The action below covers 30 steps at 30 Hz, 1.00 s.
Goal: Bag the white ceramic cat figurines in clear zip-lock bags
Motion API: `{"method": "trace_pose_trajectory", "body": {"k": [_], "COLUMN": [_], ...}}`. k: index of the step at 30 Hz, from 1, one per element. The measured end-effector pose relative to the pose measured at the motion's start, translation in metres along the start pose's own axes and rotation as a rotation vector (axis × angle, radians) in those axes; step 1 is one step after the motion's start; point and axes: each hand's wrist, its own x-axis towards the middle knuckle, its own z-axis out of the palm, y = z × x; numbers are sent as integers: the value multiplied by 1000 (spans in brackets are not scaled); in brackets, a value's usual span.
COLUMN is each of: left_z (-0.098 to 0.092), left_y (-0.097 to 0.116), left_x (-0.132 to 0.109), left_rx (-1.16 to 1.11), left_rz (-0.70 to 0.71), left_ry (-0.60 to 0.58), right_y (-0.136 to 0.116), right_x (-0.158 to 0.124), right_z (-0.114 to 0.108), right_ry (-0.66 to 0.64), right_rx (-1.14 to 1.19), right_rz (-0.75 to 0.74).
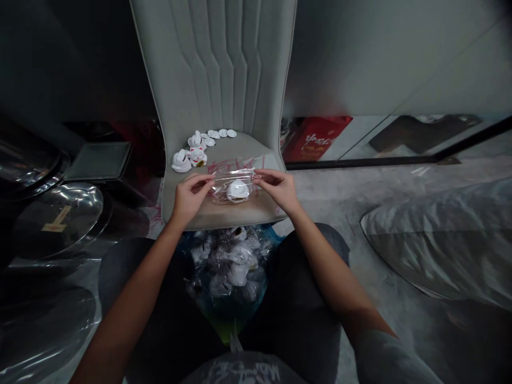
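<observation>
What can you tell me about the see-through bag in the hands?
The bag looks like thin, clear, shiny plastic with crinkles that catch the light. A white thing is inside. The left hand pinches one side and the right hand the other. It's over the chair seat; I can't tell whether it's sealed.

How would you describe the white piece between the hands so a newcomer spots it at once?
Find the grey chair; near the seat's front, the left hand and right hand pinch a clear bag. Between them is the white piece, apparently inside the bag. Unlike the loose white figures farther back, it looks bagged; unlike the wrapped heap between the legs, it is over the seat.
</observation>
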Motion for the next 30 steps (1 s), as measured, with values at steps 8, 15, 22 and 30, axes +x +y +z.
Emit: {"method": "trace_pose_trajectory", "body": {"k": [8,15,22,30], "left_z": [-5,-8,-6,-6], "left_y": [8,7,2,3], "left_x": [-2,-3,-1,2], "left_rx": [149,260,253,295], "left_rz": [68,122,84,33], "left_ry": [-40,-74,-110,-115], "right_y": [2,-4,6,-2], "right_x": [-1,0,6,0], "right_z": [-4,-8,-9,-4], "right_ry": [-30,-69,-76,-105], "right_rx": [-145,-357,-389,-338], "right_rz": [-70,-260,-340,-113]}}
